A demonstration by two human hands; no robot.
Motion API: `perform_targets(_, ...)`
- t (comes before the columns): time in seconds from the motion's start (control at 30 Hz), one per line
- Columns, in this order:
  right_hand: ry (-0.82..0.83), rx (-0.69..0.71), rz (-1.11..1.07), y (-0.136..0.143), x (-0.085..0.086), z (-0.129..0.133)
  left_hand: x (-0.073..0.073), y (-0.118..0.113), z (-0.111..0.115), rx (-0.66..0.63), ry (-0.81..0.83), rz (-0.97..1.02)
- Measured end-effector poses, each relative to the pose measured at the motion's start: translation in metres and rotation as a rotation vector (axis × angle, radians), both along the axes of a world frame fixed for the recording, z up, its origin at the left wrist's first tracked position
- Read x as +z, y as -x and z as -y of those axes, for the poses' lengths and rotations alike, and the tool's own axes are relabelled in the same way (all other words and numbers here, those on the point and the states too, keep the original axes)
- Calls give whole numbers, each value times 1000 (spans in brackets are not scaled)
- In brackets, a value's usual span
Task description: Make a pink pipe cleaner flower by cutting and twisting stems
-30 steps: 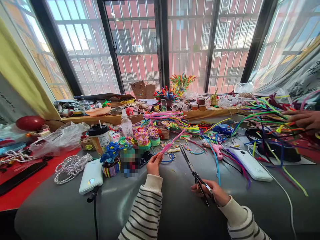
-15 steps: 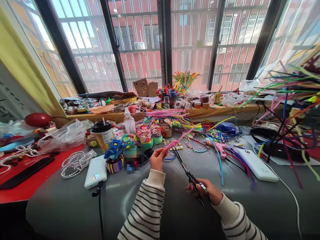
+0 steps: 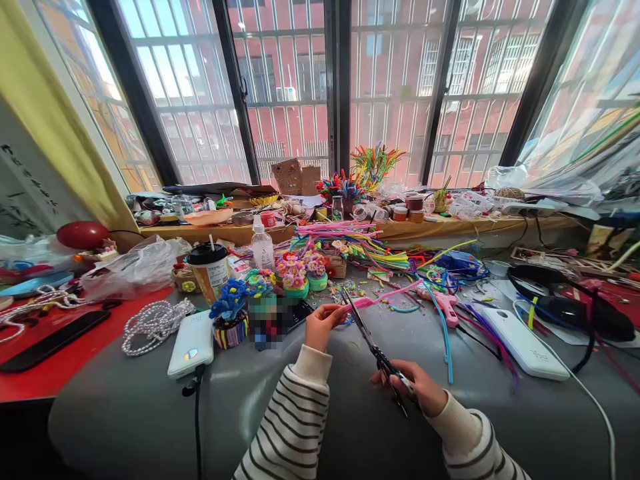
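In the middle of the head view, my left hand (image 3: 323,327) pinches one end of a pink fuzzy pipe cleaner (image 3: 367,302), folded near the fingers, with a free tail stretching right. My right hand (image 3: 413,383) is closed round the handles of black-handled scissors (image 3: 379,357). Their metal blades point up and left and lie across the pink piece just right of my left fingertips. Whether the blades touch it, I cannot tell. Behind the hands stand small pots of fuzzy flowers, one pink (image 3: 294,273) and one blue (image 3: 229,303).
A white power bank (image 3: 191,343) lies left, with a lidded cup (image 3: 209,270) behind it. Another white power bank (image 3: 525,341) and a pink glue gun (image 3: 445,303) are on the right. Loose pipe cleaners (image 3: 345,230) pile up at the back. Small clippings dot the grey table (image 3: 150,413).
The pink pipe cleaner's tail has swung down from slanting upward to nearly level. My left hand has shifted slightly right and lower. Multicoloured strands at the far right have mostly left the view.
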State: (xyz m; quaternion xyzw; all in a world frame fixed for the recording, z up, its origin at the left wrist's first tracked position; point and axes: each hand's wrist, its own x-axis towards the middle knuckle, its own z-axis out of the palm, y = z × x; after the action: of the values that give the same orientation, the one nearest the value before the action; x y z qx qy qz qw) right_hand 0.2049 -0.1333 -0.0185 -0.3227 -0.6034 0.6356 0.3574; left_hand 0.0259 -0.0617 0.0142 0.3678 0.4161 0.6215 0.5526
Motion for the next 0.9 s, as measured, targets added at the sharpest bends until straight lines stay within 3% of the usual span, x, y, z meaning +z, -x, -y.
perform_targets(0.23, 10, -104, 90, 8, 0, -1, -4, -3, -3, -14, -67, -82)
perform_targets(0.5, -100, -158, 173, 13, -4, -3, -4, -11, -4, 55, -153, -215)
perform_targets(0.9, -77, -141, 171, 12, 0, -1, -8, -1, -4, 16, 3, 49)
